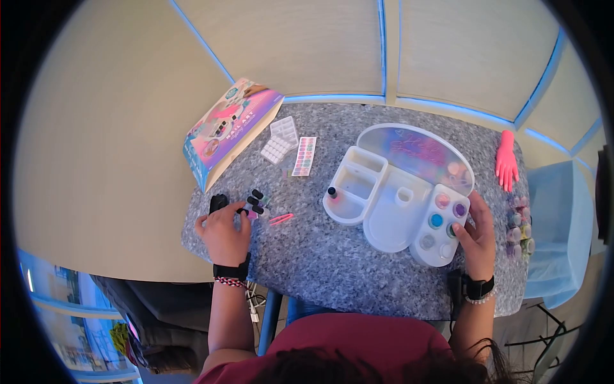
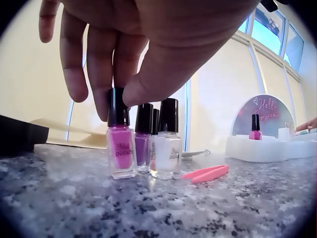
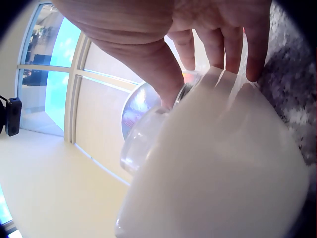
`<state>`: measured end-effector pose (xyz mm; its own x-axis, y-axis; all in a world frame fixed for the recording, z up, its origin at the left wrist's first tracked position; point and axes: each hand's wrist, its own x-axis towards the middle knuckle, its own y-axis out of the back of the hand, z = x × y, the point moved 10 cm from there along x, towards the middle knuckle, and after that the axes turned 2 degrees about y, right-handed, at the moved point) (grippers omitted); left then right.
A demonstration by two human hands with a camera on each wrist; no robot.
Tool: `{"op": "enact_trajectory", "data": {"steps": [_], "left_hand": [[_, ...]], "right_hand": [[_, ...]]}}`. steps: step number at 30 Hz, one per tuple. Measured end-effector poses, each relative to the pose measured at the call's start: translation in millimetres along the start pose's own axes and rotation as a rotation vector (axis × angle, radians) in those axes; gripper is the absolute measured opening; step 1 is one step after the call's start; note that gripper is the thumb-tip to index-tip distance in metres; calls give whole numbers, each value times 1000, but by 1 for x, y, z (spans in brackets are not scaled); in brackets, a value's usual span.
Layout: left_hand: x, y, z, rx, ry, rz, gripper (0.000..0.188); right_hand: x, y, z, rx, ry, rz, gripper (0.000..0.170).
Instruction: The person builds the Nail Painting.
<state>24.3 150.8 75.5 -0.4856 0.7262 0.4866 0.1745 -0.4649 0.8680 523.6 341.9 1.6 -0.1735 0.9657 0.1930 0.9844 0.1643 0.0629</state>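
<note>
My left hand (image 1: 225,237) pinches the black cap of a magenta nail polish bottle (image 2: 122,151) between thumb and fingertips; the bottle stands upright on the table. Right behind it are a purple polish bottle (image 2: 143,151) and a clear-glass one with whitish polish (image 2: 167,154). Pink tweezers (image 1: 281,219) lie just to their right. With my right hand (image 1: 480,238) I grip the right edge of a white nail art organizer (image 1: 393,235), thumb over the top by the round glitter pots (image 1: 436,221), fingers along the outer wall. Another pink polish bottle (image 1: 332,192) stands in its left section.
The nail art box (image 1: 233,125) leans at the back left, beside white compartment trays (image 1: 283,133) and a sticker sheet (image 1: 304,156). A pink model hand (image 1: 506,163) and several small jars (image 1: 519,227) line the right side. A black object (image 1: 218,203) sits beyond my left hand.
</note>
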Motion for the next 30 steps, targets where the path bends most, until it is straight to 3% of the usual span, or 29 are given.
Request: {"op": "enact_trajectory", "data": {"steps": [4, 6, 8, 11, 12, 14, 17, 23, 30], "left_hand": [[4, 37, 13, 119, 9, 72, 19], [3, 76, 33, -91, 66, 210, 25], [1, 93, 66, -181, -9, 220, 32], [6, 84, 125, -513, -264, 36, 28], [9, 79, 134, -519, -265, 35, 28], [6, 56, 169, -476, -449, -130, 27], [10, 28, 187, -449, -549, -81, 20], [13, 3, 197, -320, -597, -39, 9], [10, 3, 200, -280, -615, 21, 12]], "right_hand": [[0, -2, -3, -5, 3, -9, 77], [0, -1, -4, -12, -9, 1, 76], [-1, 0, -4, -25, -23, 4, 76], [-1, -2, -7, -63, -10, -13, 75], [-2, -2, -8, -68, -10, -10, 75], [-2, -3, -9, -58, -16, -10, 75], [-2, -3, -8, -49, -8, -8, 76], [-2, -3, -10, -49, -30, -3, 76], [-2, -3, -6, -47, -16, -7, 77]]}}
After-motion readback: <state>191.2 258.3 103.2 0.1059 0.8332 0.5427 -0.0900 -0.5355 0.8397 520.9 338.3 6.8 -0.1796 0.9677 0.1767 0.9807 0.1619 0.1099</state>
